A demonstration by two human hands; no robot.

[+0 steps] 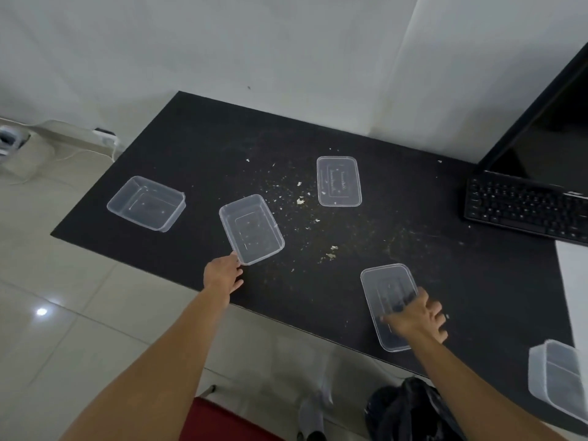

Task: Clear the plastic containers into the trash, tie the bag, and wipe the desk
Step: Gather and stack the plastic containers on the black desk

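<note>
Facing a white wall (222, 43) across the top. Looking down on pale glossy tiles (63, 345) at left, catching a bright light spot (41, 311) at lower left. Showing a black desk (203, 138) stretching mid-frame, a red patch (222, 421) at bottom centre.
</note>
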